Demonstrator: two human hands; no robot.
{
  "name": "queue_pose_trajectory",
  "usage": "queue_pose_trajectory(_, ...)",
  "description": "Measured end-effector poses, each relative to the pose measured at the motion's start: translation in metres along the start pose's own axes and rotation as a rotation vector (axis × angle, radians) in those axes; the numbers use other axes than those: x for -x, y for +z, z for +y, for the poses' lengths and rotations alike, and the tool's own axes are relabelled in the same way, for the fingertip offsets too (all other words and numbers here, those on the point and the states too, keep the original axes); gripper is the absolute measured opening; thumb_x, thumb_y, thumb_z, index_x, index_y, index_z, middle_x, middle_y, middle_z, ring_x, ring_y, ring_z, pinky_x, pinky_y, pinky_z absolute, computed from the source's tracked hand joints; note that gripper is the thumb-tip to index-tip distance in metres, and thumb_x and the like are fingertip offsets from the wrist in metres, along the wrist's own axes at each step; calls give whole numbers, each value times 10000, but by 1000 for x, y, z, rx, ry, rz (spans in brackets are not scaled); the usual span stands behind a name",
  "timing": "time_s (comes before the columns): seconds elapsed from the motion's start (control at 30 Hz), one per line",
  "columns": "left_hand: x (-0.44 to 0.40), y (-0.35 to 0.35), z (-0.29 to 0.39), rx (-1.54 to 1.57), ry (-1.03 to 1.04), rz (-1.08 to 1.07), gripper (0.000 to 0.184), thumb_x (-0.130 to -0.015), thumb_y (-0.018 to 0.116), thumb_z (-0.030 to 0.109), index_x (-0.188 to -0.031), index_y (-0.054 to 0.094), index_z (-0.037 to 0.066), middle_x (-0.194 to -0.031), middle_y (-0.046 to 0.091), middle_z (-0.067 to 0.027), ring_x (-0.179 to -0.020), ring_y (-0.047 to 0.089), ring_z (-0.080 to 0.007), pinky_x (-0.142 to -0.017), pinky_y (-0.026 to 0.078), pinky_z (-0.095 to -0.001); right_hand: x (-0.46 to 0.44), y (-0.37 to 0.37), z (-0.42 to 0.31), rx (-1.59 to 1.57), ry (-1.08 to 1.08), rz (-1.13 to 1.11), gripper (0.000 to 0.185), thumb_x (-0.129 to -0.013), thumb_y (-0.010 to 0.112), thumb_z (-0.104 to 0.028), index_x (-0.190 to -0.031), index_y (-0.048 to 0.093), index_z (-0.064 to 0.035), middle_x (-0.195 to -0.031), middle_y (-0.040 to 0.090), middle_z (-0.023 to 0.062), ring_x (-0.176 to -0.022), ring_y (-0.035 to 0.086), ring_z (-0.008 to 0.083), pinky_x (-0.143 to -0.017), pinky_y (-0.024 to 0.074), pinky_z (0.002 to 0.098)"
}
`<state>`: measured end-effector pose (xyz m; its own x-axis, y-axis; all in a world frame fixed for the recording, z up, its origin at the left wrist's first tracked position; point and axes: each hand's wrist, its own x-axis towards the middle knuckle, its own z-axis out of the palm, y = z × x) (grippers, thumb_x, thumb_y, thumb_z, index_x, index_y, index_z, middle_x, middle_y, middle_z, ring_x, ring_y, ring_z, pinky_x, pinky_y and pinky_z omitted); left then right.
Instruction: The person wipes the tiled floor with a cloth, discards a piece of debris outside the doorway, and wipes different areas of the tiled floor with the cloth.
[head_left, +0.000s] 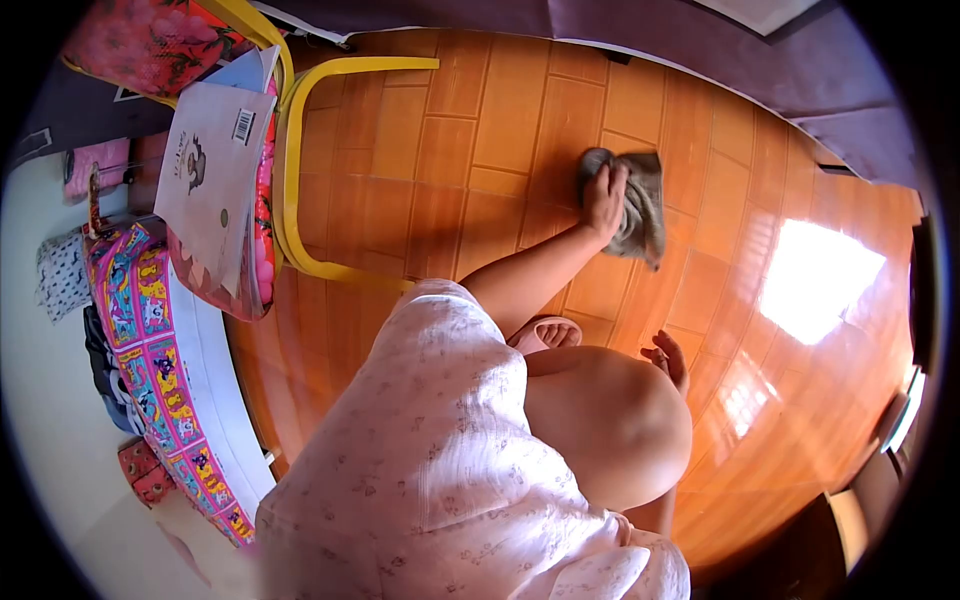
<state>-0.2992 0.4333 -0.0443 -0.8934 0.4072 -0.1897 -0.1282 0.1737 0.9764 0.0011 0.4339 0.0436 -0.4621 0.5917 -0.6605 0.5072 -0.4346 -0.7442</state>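
My left hand (604,202) presses down on a grey-brown cloth (640,205) lying on the tiled floor. Its fingers point away from me and rest on the cloth, which is bunched on its left side and spread out on the right. Past my bent, bare knee (630,430) is my right hand (667,360), partly hidden behind the leg. Its fingers are apart and slightly curled, with nothing in them. A foot in a pink slipper (547,333) stands on the floor between my left arm and the knee.
At the left stands a yellow-framed chair (290,180) with a red floral cushion, papers (210,170) lying on it. A bed with a colourful patterned cover (160,370) is farther left. A purple cloth hanging (650,40) borders the top. Sunlight (822,280) falls on the glossy orange floor at right.
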Motion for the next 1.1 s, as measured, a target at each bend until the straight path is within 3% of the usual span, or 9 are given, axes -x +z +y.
queue_pose_trajectory(0.13, -12, -35, 49, 376, 19, 139, 401, -956, 476, 406, -1103, 602, 55, -788, 572, -11, -774, 562, -132, -684, 478, -303, 15, -23, 14, -59, -43, 111, 321, -964, 529, -142, -1264, 537, -29, -1184, 598, 106, -955, 637, 175, -724, 546, 279)
queue_pose_trajectory(0.17, -10, -63, 85, 633, -242, 71, 436, -940, 489, 440, -1147, 579, 67, -867, 574, -26, -822, 570, -143, -712, 487, -313, 15, -25, 20, -72, -49, 109, 321, -964, 529, -142, -1264, 537, -29, -1184, 598, 106, -955, 637, 175, -724, 546, 279)
queue_pose_trajectory(0.33, -67, -191, 62, 341, 56, 613, 403, -940, 498, 406, -1002, 606, 23, -911, 635, -70, -801, 616, -191, -726, 510, -338, 16, -22, 43, -80, 2, 108, 326, -950, 564, -159, -1251, 543, -33, -1149, 613, 90, -917, 643, 162, -690, 534, 264)
queue_pose_trajectory(0.43, -99, -255, 49, -223, 156, 887, 488, -976, 456, 309, -1355, 421, 4, -1253, 567, -175, -1052, 596, -277, -916, 469, -373, 18, -7, 41, -98, 70, 76, 338, -937, 592, -169, -1243, 546, -33, -1138, 616, 83, -899, 635, 153, -677, 527, 254)
queue_pose_trajectory(0.47, -82, -237, 99, -122, -24, 854, 466, -974, 452, 312, -1310, 451, -11, -1236, 570, -210, -1025, 605, -329, -910, 465, -404, 20, -3, 39, -130, 67, 83, 340, -935, 596, -173, -1239, 547, -32, -1136, 617, 84, -898, 634, 154, -683, 531, 258)
queue_pose_trajectory(0.57, -139, -285, 18, -537, -97, 624, 484, -968, 413, 362, -1269, 479, -12, -1260, 536, -226, -1112, 533, -413, -963, 417, -472, 22, -6, 45, -204, 18, 90, 326, -937, 590, -165, -1232, 549, -34, -1135, 618, 90, -892, 639, 158, -701, 543, 272)
queue_pose_trajectory(0.67, -137, -242, -17, -1231, 96, 304, 531, -974, 341, 403, -1317, 467, 17, -1468, 325, -184, -1375, 223, -368, -1124, 184, -455, 31, -4, 21, 10, 123, 157, 304, -943, 567, -127, -1234, 548, -43, -1132, 620, 91, -891, 651, 161, -694, 544, 272)
queue_pose_trajectory(0.87, -156, -172, -18, -1127, 502, 1, 514, -968, 380, 341, -1396, 383, 57, -1467, 335, -172, -1376, 248, -343, -1132, 202, -428, 22, -4, 41, -76, 82, 95, 302, -936, 565, -102, -1231, 548, -41, -1129, 624, 90, -892, 668, 170, -683, 558, 269)
queue_pose_trajectory(1.1, -226, -126, -8, -1242, 527, 346, 499, -961, 394, 327, -1373, 421, 46, -1411, 401, -175, -1299, 357, -353, -1105, 252, -424, 11, 6, 14, -16, 53, 161, 297, -939, 557, -107, -1228, 552, -38, -1139, 619, 90, -906, 665, 174, -698, 556, 271)
